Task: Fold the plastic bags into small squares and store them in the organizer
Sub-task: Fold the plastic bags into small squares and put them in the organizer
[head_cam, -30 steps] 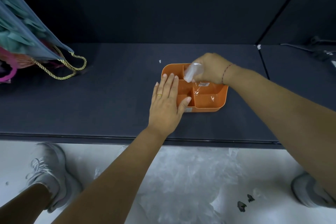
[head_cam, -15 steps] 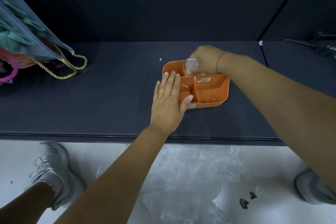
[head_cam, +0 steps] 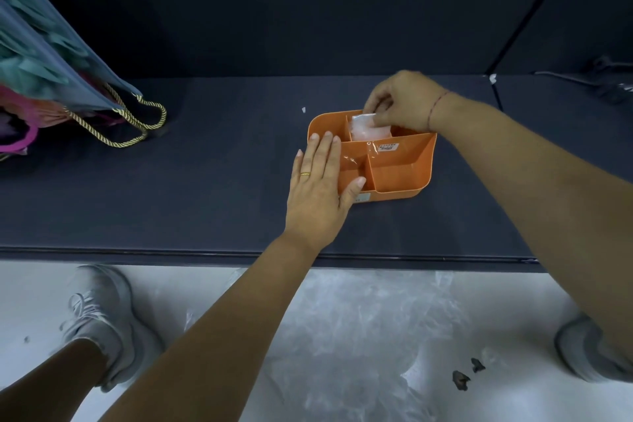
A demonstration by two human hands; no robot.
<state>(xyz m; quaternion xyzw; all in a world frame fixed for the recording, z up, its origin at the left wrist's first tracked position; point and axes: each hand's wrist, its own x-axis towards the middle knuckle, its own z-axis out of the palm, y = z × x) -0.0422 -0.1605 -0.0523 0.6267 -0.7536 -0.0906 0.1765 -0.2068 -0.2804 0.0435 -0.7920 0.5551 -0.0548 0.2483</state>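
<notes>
Since a second earlier the right hand (head_cam: 404, 99) had dropped from above the middle divider to the far row of the orange organizer (head_cam: 397, 193), and the folded plastic bag (head_cam: 368, 128) had gone down with it into a compartment. The left hand (head_cam: 320, 188) had kept its place.

The right fingers (head_cam: 378, 103) were curled and pinched on the bag's upper edge, thumb toward the near side. The bag, a pale translucent square, stood upright in the far-row compartment just right of the small far-left one, its top showing above the divider. The right hand hid the rest of that row. A thin thread bracelet (head_cam: 433, 110) circled the right wrist.

The left fingers (head_cam: 325, 151) lay straight and close together, flat over the organizer's left rim, with the thumb spread onto the near rim. A gold ring (head_cam: 305, 174) sat on one finger. The near compartments held only a scrap of clear film, and a label sticker (head_cam: 388, 147) was stuck to the middle divider.

The organizer rested on a dark table (head_cam: 171, 181). A tiny white scrap (head_cam: 303, 109) lay just beyond it. Well to the left, a grey gift bag (head_cam: 51, 62) leaned, its gold rope handles (head_cam: 137, 123) trailing on the surface.

Below the table edge, clear plastic sheeting (head_cam: 359, 336) lay crumpled on a white floor between two grey shoes (head_cam: 99, 315).
</notes>
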